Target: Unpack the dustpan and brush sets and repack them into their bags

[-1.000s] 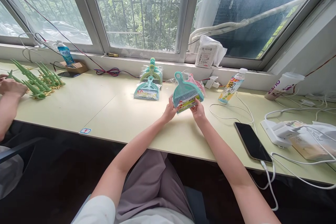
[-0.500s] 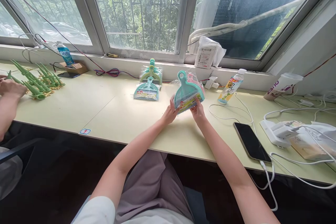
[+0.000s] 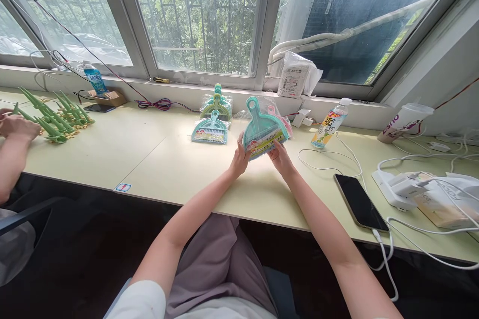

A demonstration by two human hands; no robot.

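Both my hands hold a teal toy dustpan and brush set (image 3: 264, 127) in clear wrap, raised above the table with its looped handle pointing up. My left hand (image 3: 240, 157) grips its lower left edge. At its lower right edge my right hand (image 3: 280, 157) has hold, thumb on the front by the yellow printed label. Partly hidden behind it is a pink set (image 3: 287, 127). Left of my hands, another wrapped teal set (image 3: 209, 132) lies on the table, in front of a stack of green and teal sets (image 3: 217, 104).
A drink bottle (image 3: 331, 123), a smartphone (image 3: 361, 203), a power strip (image 3: 392, 189) with white cables and a plastic cup (image 3: 406, 122) stand or lie to the right. At far left another person's hands (image 3: 18, 126) are beside green spiky pieces (image 3: 56, 117). A tissue pack (image 3: 297, 76) leans by the window.
The teal dustpan set in my hands has shifted slightly left and up, tilting a little more. Both hands keep their grip on it.
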